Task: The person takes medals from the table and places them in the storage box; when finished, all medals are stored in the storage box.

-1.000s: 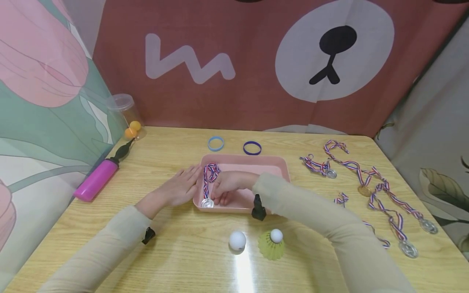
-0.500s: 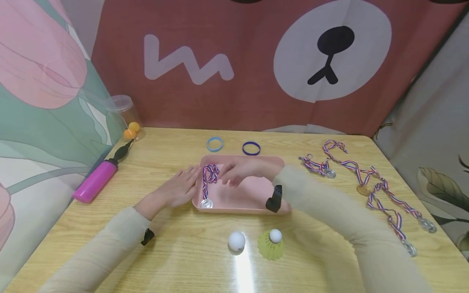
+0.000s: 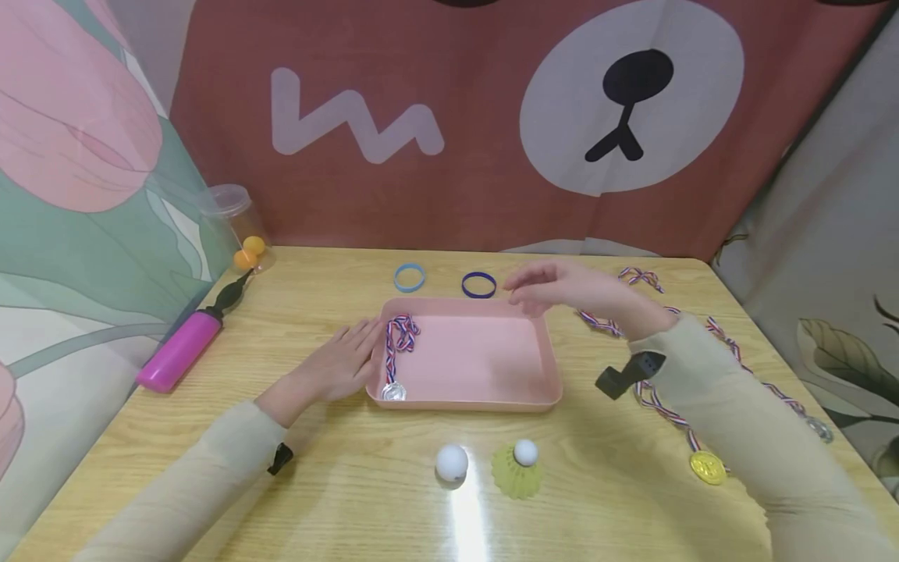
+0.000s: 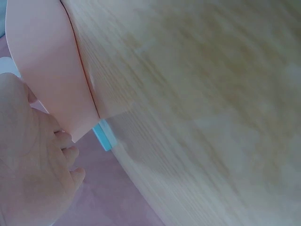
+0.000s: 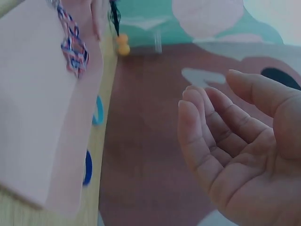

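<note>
A silver medal [image 3: 394, 391] on a red, white and blue ribbon [image 3: 402, 334] lies along the left end of a shallow pink tray [image 3: 485, 406]. My left hand [image 3: 339, 361] rests against the tray's left wall with straight fingers; the left wrist view shows the fingertips at the rim. Above the tray's back right corner, my right hand [image 3: 572, 289] is raised with loosely bent fingers. Nothing shows between its thumb and fingers in the right wrist view. Under and beside the right forearm lie more ribboned medals, among them a gold medal [image 3: 708, 467].
Behind the tray lie a light blue wristband [image 3: 410, 278] and a dark blue wristband [image 3: 479, 285]. In front stand a white ball [image 3: 452, 464] and a yellow shuttlecock [image 3: 518, 473]. A pink hand pump [image 3: 184, 351] and a clear tub [image 3: 239, 226] with orange balls are at the left.
My right hand has let go of the ribbon in the tray, risen and moved right toward the medals outside. My left hand stays at the tray's left wall.
</note>
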A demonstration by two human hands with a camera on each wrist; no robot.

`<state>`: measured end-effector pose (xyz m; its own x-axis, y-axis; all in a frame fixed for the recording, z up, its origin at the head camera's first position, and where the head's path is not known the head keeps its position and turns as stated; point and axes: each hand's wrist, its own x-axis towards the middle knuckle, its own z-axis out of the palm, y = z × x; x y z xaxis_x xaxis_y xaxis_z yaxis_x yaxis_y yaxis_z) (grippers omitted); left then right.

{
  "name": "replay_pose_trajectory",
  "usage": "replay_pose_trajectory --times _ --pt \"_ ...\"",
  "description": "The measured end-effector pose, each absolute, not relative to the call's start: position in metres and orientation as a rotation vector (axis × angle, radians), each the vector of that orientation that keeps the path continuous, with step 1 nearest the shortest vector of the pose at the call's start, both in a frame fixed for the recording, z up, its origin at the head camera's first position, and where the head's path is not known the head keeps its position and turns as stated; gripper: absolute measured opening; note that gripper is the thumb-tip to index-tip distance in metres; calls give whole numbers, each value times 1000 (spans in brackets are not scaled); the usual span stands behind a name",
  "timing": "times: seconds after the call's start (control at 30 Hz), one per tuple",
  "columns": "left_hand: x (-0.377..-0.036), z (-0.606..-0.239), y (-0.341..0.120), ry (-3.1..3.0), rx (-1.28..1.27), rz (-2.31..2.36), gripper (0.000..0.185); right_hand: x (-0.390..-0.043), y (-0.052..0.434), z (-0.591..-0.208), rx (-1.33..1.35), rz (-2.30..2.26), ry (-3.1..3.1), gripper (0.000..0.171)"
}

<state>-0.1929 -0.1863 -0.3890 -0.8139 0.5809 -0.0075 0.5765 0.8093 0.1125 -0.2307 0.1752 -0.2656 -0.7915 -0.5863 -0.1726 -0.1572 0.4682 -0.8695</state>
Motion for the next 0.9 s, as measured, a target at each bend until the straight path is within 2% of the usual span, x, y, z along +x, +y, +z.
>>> replay_pose_trajectory --times 0.23,0.53,0.9 --pt "-192 -389 -186 2950 935 162 57 -230 236 -271 -490 -1257 2446 44" --pt "-191 -389 -184 2954 927 176 58 -248 309 -305 -322 -1195 2619 45" --pt "-190 -387 -183 2950 931 173 57 -266 356 -358 -121 -1107 2591 49"
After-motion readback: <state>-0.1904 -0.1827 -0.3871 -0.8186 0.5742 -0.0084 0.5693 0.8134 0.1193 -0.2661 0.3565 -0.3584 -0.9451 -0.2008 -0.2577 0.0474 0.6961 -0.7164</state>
